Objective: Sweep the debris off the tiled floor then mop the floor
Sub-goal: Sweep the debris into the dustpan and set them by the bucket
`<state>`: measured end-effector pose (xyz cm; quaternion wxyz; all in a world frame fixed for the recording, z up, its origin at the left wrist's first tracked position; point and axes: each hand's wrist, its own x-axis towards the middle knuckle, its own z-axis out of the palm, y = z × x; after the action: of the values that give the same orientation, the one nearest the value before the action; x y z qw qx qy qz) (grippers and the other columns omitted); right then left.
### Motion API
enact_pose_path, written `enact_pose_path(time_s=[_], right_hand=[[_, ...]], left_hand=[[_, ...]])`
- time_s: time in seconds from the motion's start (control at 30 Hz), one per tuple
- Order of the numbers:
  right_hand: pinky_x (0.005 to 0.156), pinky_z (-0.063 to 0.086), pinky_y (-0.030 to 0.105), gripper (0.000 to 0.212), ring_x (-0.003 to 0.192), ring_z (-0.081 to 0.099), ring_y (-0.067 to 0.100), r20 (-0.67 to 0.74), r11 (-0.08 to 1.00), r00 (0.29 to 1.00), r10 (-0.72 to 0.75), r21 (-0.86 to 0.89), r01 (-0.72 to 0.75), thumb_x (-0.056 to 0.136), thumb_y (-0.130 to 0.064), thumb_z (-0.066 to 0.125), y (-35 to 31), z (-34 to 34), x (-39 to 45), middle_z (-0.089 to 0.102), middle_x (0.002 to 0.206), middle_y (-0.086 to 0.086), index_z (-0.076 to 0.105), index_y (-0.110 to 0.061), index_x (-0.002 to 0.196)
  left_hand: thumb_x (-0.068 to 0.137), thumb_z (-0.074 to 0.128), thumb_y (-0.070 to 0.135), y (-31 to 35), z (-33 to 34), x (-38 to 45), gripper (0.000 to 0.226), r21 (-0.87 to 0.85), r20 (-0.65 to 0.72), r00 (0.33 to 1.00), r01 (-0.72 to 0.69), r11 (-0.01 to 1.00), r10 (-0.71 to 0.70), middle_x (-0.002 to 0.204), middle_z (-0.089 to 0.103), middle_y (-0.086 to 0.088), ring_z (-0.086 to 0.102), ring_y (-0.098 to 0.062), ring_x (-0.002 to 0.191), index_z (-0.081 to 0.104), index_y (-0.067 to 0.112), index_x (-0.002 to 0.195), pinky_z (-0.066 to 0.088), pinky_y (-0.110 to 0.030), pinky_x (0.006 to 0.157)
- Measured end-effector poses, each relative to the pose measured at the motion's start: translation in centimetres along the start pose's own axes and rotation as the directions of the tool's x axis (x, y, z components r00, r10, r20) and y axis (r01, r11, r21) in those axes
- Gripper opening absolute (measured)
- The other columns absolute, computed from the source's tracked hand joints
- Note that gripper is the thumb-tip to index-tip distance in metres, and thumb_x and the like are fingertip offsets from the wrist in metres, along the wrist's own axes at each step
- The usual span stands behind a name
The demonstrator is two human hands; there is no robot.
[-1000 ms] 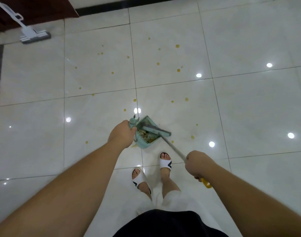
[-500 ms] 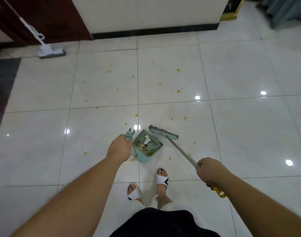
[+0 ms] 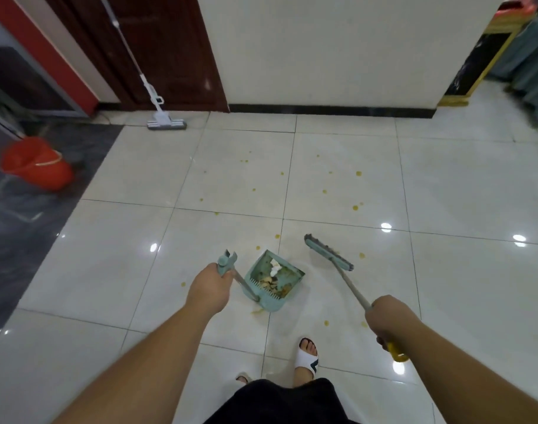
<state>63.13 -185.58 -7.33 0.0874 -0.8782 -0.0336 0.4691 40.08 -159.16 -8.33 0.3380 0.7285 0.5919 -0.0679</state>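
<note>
The white tiled floor fills most of your view, glossy with ceiling-light reflections and dotted with small yellow spots scattered across the tiles ahead of you and a few near your feet. A cream wall with a dark skirting closes off the far side, with a dark wooden door to its left. A red bucket sits on the dark grey flooring at far left. The mop leans against the door, its flat head resting on the tiles at the door's foot, well apart from you.

Your left hand grips the upright handle of the teal dustpan, fingers wrapped round it. The pan sits on the floor just ahead of your feet, holding swept debris: brownish bits and a white crumpled scrap. Your right hand is closed round the broom's shaft near its yellow end. The broom angles away from you, its teal head just right of the dustpan, not touching it. One white sandal shows clearly below.
</note>
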Motion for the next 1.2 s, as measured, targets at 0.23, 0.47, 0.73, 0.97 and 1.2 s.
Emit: enact_pose_path(time_s=[0.23,0.47,0.73,0.97,1.2], right_hand=[[0.044,0.051,0.024,0.018,0.052,0.061,0.022,-0.005,0.997,0.999,-0.047,-0.064,0.047,0.098,-0.01,0.05,-3.0,4.4,-3.1,0.066,0.077,0.016,0.062,0.002,0.094],[0.034,0.04,0.019,0.021,0.041,0.054,0.024,0.002,0.993,0.996,-0.093,-0.074,0.093,0.1,-0.005,0.048,-6.3,13.0,-8.7,0.06,0.074,0.022,0.06,0.006,0.086],[0.043,0.047,0.028,0.02,0.052,0.059,0.022,0.015,0.979,0.989,-0.148,-0.14,0.149,0.095,-0.007,0.053,-9.4,24.5,-15.0,0.061,0.07,0.012,0.057,-0.008,0.075],[0.052,0.051,0.028,0.011,0.072,0.058,0.028,0.078,0.996,0.996,-0.043,-0.079,0.049,0.099,-0.005,0.053,-13.1,30.0,-16.5,0.06,0.096,0.021,0.059,0.003,0.1],[0.058,0.048,0.031,0.016,0.073,0.058,0.032,0.125,0.993,0.991,-0.052,-0.096,0.064,0.098,-0.005,0.05,-18.5,33.0,-15.3,0.06,0.095,0.025,0.06,0.007,0.1]], left_hand=[[0.103,0.05,0.041,-8.9,-5.0,-2.3,0.034,-0.119,-0.076,0.994,0.068,0.991,-0.077,0.09,0.064,-0.008,0.06,-0.024,0.08,0.061,0.009,0.101,0.052,-0.035,0.071],[0.104,0.047,0.036,-21.9,-9.9,-5.6,0.032,-0.159,-0.127,0.976,0.154,0.975,-0.175,0.084,0.06,-0.005,0.057,-0.021,0.074,0.061,0.007,0.104,0.041,-0.03,0.062],[0.102,0.05,0.036,-35.1,-14.3,-9.7,0.027,-0.209,-0.17,0.948,0.23,0.95,-0.267,0.088,0.061,-0.008,0.057,-0.027,0.079,0.059,0.012,0.095,0.044,-0.032,0.069],[0.102,0.05,0.037,-42.9,-17.1,-10.7,0.03,-0.259,-0.178,0.916,0.31,0.915,-0.361,0.093,0.06,-0.011,0.056,-0.03,0.084,0.059,0.008,0.101,0.045,-0.033,0.072],[0.102,0.051,0.036,-46.3,-19.6,-7.9,0.03,-0.275,-0.181,0.878,0.388,0.88,-0.444,0.097,0.065,-0.013,0.059,-0.031,0.086,0.06,0.008,0.103,0.047,-0.034,0.073]])
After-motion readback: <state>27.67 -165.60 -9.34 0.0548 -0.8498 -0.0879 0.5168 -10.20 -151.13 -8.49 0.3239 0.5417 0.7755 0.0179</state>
